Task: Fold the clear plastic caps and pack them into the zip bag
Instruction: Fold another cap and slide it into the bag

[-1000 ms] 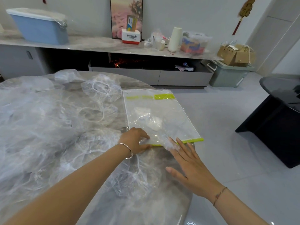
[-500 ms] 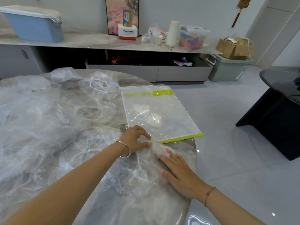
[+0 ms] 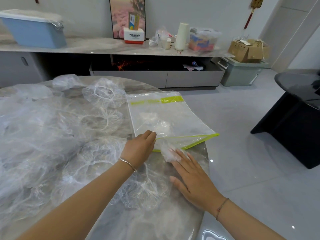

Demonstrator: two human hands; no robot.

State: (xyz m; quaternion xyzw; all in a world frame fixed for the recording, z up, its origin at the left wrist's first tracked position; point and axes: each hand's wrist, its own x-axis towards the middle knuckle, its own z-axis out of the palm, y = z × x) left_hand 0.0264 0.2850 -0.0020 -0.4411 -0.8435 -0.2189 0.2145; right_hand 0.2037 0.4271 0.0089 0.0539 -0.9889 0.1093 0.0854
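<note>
Cap (image 3: 168, 152), crinkly, touches flat right hand (image 3: 194, 181); left grip (image 3: 141, 149) pinches glossy zip bag (image 3: 180, 116).

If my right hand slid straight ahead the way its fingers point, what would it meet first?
The folded cap, lying at the fingertips of the right hand. Past it, probably the open mouth of the zip bag.

- Left half of frame: loose clear caps (image 3: 43, 135) heaped over the desk (image 3: 143, 84).
- Centre: zip bag (image 3: 173, 115), flat, its green-edged mouth gaping toward the lower frame.
- At the mouth: left hand (image 3: 140, 149) pinching the upper lip, while the right hand (image 3: 194, 181) and a folded cap (image 3: 168, 152) crowd the entry.
- Right of the bag: narrow bare desk strip, then open floor (image 3: 242, 153).
</note>
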